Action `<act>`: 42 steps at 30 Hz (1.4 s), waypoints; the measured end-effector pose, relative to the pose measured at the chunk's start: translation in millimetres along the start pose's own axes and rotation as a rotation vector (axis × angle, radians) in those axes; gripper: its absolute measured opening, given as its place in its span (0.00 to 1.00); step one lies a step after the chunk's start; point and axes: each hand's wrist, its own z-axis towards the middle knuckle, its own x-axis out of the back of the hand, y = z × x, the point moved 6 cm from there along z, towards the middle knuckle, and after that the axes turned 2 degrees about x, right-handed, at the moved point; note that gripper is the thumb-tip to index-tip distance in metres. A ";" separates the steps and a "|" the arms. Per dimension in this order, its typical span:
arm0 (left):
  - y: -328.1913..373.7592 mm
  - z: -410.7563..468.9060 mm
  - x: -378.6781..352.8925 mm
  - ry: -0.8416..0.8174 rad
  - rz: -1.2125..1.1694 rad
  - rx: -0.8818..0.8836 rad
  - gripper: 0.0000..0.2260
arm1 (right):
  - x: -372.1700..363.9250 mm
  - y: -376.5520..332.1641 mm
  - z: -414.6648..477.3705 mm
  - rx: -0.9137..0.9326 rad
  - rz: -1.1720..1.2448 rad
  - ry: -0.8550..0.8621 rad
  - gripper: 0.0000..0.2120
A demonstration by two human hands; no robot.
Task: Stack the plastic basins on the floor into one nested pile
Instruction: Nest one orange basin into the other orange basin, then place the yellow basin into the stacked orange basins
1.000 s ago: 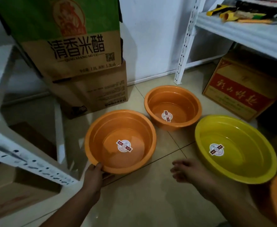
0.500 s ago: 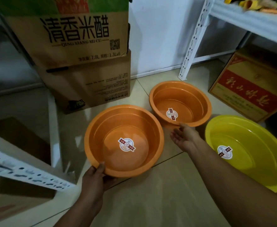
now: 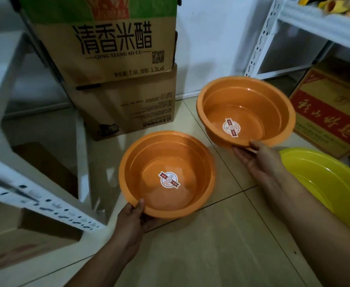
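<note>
Hands: left [image 3: 132,218] gripping near orange basin [image 3: 167,175], right [image 3: 259,160] gripping far orange basin [image 3: 245,111].

The two orange basins [image 3: 167,175] [image 3: 245,111] and the yellow basin [image 3: 327,183] are smooth, glossy plastic. The floor [image 3: 211,255] is shiny tile. The boxes [image 3: 112,44] are matt cardboard.

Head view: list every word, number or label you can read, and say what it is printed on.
"清香米醋" – top carton
"QING XIANG MI CU" – same carton
"7.8L", "1.3L×6" – same carton; characters beside them too small
Lower carton: print too small
Red box: script unreadable
Basin stickers: blurred
</note>
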 end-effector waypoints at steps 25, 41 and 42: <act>-1.9 3.6 -2.5 0.003 -0.065 0.045 0.10 | 67.4 129.0 -88.1 -0.288 -0.401 -0.031 0.18; -40.8 5.0 -78.1 -0.201 0.162 0.044 0.14 | 214.4 47.1 -51.3 -0.085 0.329 0.505 0.20; -43.1 1.8 -83.4 -0.222 0.177 0.045 0.15 | 215.5 41.0 -52.4 -0.066 0.335 0.513 0.18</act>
